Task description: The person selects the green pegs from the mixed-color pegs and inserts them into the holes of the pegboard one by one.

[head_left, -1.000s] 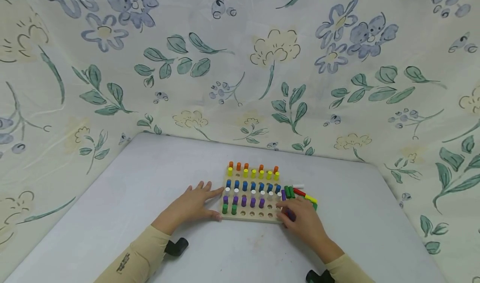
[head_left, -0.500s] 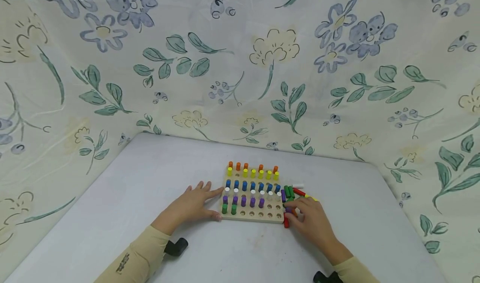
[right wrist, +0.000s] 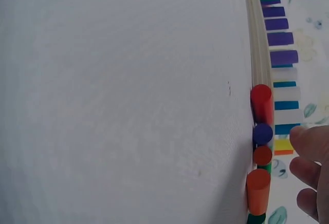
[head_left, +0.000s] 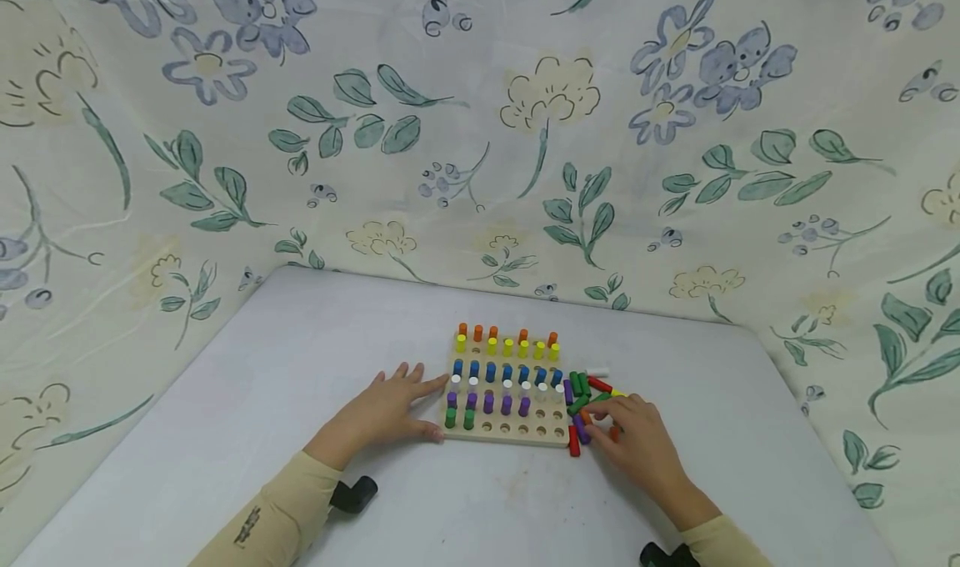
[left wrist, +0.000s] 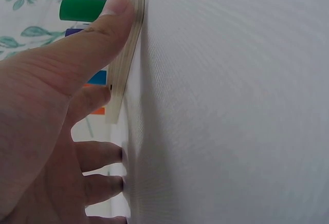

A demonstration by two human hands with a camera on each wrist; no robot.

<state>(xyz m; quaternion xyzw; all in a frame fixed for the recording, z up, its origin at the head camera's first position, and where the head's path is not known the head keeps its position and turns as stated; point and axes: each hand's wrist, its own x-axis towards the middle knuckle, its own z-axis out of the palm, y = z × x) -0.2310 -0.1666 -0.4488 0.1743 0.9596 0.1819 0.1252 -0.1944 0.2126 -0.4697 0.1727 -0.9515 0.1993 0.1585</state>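
A wooden pegboard [head_left: 513, 439] stands in the middle of the table, with rows of orange, yellow, blue, white, purple and green pegs upright in it. My left hand [head_left: 382, 407] lies spread at its left side; the thumb [left wrist: 105, 29] and index finger touch the board's edge, the other fingertips rest on the table. My right hand [head_left: 637, 444] hovers over loose pegs beside the board's right edge, fingers loosely bent, nothing visible between them. Nearest its fingertips are an orange peg [head_left: 587, 418] and a purple peg [head_left: 581, 431]. A red peg [right wrist: 261, 103] lies at the board's front right corner.
More loose pegs lie along the board's right side: green pegs [head_left: 579, 383], a purple peg [head_left: 567, 391], a red peg [head_left: 598, 383] and a white peg [head_left: 597, 372]. The white tabletop [head_left: 360, 317] reaches back to a flowered curtain [head_left: 480, 133].
My right hand has drawn back to the right from the board's right edge, uncovering the red, purple and orange loose pegs. The left hand has kept its place.
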